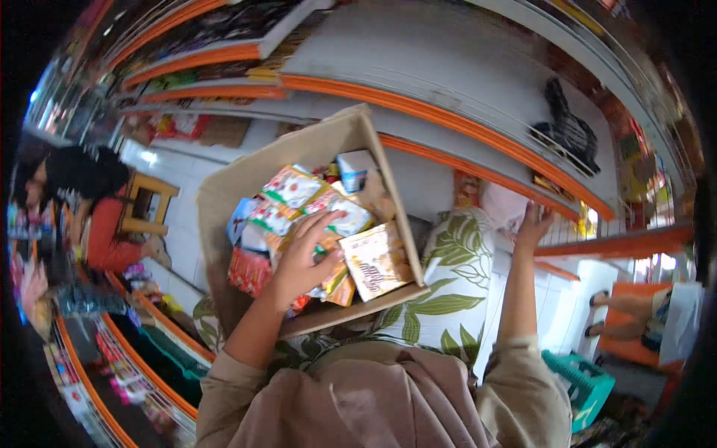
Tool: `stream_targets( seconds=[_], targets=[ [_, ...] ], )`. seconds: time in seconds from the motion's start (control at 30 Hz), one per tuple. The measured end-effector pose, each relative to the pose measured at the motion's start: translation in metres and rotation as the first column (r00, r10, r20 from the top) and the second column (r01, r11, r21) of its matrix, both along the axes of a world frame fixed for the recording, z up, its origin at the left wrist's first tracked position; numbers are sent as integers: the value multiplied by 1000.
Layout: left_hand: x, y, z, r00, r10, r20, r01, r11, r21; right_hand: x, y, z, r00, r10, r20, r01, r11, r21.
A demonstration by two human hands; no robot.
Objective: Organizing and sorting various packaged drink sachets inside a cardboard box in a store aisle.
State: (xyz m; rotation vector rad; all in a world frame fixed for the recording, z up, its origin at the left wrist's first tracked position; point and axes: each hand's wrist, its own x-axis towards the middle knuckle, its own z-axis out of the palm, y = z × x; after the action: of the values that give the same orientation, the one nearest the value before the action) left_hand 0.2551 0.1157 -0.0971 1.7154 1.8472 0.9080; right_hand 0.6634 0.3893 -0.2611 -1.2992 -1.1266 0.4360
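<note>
An uncovered cardboard box (299,326) sits in front of me, filled with small, colourful packets (293,186). My left hand (308,250) lies on these packets with its fingers stretched out. Just right of it, a cream and brown packet (375,261) leans near the box's right wall. A white and blue carton (357,170) shows near the box's far corner. My right hand (533,226) is raised at the orange-edged shelf (478,181), fingers apart by its lower edge. I see nothing held in it. A pinkish bag (504,205) is close to that hand.
Leaf-patterned white and green cloth (455,299) spreads beneath and beside the box. A black bag (565,134) rests on the shelf. At left are a person in a red top (112,231) and a wooden stool (149,204). A green plastic crate (579,388) stands at lower right.
</note>
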Motion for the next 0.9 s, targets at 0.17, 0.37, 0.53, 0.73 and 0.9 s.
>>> stream_targets(
  seconds=[0.17, 0.37, 0.53, 0.73, 0.9],
  targets=[
    [-1, -5, -1, 920, 217, 326, -261, 960, 98, -109, -91, 127, 846, 526, -81, -532, 831, -163],
    [-14, -10, -23, 772, 343, 535, -453, 887, 85, -213, -144, 224, -78, 867, 492, -852, 198, -484],
    [-17, -10, -22, 761, 341, 552, -517, 833, 199, -241, -154, 215, -339, 622, 706, -759, 263, -596],
    [-10, -11, -21, 756, 375, 537, -552, 806, 215, -260, -130, 236, -556, 565, 610, -653, 156, -741],
    [-8, -6, -13, 669, 230, 707, -493, 848, 191, -264, -112, 269, -510, 813, 281, -689, -192, -699]
  ],
)
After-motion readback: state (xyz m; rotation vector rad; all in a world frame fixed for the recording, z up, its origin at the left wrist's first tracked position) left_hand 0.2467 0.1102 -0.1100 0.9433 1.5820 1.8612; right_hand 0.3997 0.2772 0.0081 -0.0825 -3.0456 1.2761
